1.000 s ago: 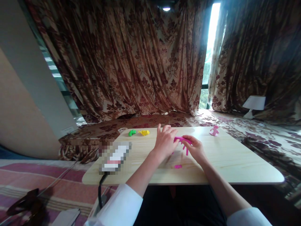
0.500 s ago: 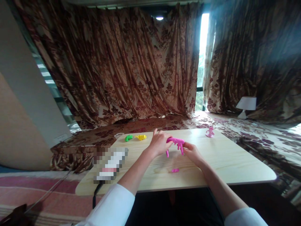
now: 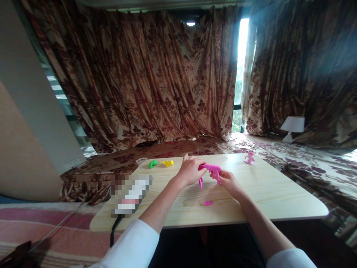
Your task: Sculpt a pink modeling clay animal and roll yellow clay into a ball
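A bright pink modelling-clay figure (image 3: 212,169), with a long level body and several leg-like pieces hanging down, is held above the table between my hands. My left hand (image 3: 190,171) is closed on its left end, thumb in front and fingers over the top. At the other end, my right hand (image 3: 229,183) pinches one of the hanging pieces at the right; its fingertips are partly hidden behind the clay. A small flat pink clay piece (image 3: 208,203) lies on the table below the hands.
On the wooden table (image 3: 273,193) are a green clay lump (image 3: 153,164) and a yellow one (image 3: 167,163) at the back left, and a pale pink figurine (image 3: 249,158) at the back right. A blurred-out device (image 3: 131,197) with a black cable lies at left. Beyond stands a white lamp (image 3: 292,124).
The pink figure has shifted slightly right and its right end tilts a little differently. My right hand's fingers have moved in closer on the hanging piece. The left hand barely moved.
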`<state>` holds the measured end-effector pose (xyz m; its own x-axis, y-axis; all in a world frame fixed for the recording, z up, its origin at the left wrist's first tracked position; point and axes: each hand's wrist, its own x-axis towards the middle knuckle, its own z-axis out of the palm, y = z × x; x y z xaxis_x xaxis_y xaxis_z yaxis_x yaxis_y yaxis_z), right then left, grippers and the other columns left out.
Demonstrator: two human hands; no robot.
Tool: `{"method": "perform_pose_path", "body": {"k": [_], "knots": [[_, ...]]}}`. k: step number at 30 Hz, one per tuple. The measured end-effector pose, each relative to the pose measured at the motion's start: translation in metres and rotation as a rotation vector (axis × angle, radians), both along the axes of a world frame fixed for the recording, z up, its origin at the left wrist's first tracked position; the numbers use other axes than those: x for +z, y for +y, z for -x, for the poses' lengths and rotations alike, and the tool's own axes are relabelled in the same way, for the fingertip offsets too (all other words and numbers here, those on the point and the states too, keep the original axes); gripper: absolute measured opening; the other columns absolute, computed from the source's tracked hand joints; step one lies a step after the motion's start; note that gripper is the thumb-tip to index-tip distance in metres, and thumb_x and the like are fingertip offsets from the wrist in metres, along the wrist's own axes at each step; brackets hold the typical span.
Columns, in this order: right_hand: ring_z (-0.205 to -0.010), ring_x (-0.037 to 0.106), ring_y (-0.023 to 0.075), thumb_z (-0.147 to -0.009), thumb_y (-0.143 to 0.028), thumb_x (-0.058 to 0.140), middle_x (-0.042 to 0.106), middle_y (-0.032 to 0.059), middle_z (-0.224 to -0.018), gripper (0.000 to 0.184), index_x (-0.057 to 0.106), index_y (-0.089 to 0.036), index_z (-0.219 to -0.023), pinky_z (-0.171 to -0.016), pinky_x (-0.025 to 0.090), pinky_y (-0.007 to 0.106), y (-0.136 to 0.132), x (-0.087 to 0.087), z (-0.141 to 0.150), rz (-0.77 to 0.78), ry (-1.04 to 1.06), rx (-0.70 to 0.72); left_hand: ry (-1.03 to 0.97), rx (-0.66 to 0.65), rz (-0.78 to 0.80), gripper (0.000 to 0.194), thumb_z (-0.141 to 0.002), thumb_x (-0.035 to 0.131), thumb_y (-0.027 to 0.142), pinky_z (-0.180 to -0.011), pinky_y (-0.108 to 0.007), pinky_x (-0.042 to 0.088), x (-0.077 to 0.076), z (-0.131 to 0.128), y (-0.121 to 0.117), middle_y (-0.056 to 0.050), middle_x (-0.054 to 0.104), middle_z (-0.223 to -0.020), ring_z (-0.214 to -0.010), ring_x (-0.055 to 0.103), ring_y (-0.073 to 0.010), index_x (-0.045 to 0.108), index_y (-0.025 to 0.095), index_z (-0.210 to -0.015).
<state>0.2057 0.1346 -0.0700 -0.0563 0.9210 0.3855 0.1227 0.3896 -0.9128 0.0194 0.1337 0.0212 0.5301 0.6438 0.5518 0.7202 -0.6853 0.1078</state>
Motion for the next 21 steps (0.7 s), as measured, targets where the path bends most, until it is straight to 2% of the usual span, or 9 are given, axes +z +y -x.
{"method": "perform_pose_path", "body": {"k": [3, 7, 10, 15, 18, 21], "knots": [[-0.087, 0.064, 0.0235, -0.077, -0.041, 0.058, 0.072, 0.0057, -0.093, 0.031, 0.072, -0.019, -0.093, -0.077, 0.047, 0.035, 0.003, -0.003, -0.003, -0.025, -0.021, -0.028, 0.013, 0.003, 0.0, 0.016, -0.079, 0.055, 0.029, -0.101, -0.044, 0.024, 0.0, 0.001, 0.0, 0.001, 0.07, -0.086, -0.093, 0.056, -0.0196, 0.068, 0.03, -0.088], [-0.1, 0.06, 0.0228, -0.082, -0.037, 0.051, 0.069, 0.0054, -0.104, 0.03, 0.068, -0.019, -0.1, -0.087, 0.043, 0.035, 0.006, -0.007, -0.007, -0.075, -0.052, -0.14, 0.023, 0.054, -0.007, 0.015, -0.079, 0.054, 0.028, -0.103, -0.048, 0.019, -0.002, 0.005, 0.005, 0.0, 0.07, -0.085, -0.093, 0.055, -0.0205, 0.068, 0.027, -0.085], [-0.093, 0.063, 0.0207, -0.085, -0.038, 0.048, 0.07, 0.0058, -0.096, 0.03, 0.067, -0.018, -0.094, -0.083, 0.046, 0.033, 0.006, -0.01, -0.004, -0.095, -0.122, -0.164, 0.022, 0.104, -0.018, 0.014, -0.079, 0.054, 0.028, -0.103, -0.049, 0.018, -0.006, 0.008, 0.01, -0.001, 0.07, -0.085, -0.093, 0.055, -0.0212, 0.067, 0.025, -0.084], [-0.077, 0.064, 0.0166, -0.083, -0.035, 0.058, 0.068, 0.0034, -0.084, 0.023, 0.064, -0.014, -0.091, -0.071, 0.05, 0.031, 0.011, -0.019, 0.007, -0.11, -0.3, -0.184, 0.03, 0.152, -0.037, 0.014, -0.08, 0.053, 0.031, -0.102, -0.049, 0.018, -0.018, 0.005, 0.016, -0.002, 0.069, -0.082, -0.091, 0.056, -0.0212, 0.065, 0.023, -0.08], [-0.077, 0.062, 0.0144, -0.087, -0.032, 0.055, 0.065, 0.0023, -0.086, 0.021, 0.062, -0.013, -0.092, -0.074, 0.05, 0.034, 0.015, -0.026, 0.006, -0.118, -0.422, -0.225, 0.045, 0.172, -0.043, 0.015, -0.08, 0.052, 0.03, -0.102, -0.049, 0.016, -0.025, 0.002, 0.017, -0.002, 0.068, -0.078, -0.089, 0.056, -0.0214, 0.065, 0.022, -0.076], [-0.086, 0.06, 0.0161, -0.088, -0.032, 0.055, 0.064, 0.0032, -0.092, 0.02, 0.061, -0.014, -0.091, -0.081, 0.047, 0.038, 0.016, -0.03, 0.0, -0.13, -0.534, -0.279, 0.062, 0.189, -0.047, 0.015, -0.08, 0.053, 0.03, -0.102, -0.049, 0.016, -0.03, -0.002, 0.017, -0.003, 0.068, -0.076, -0.087, 0.056, -0.0223, 0.065, 0.022, -0.075]]}}
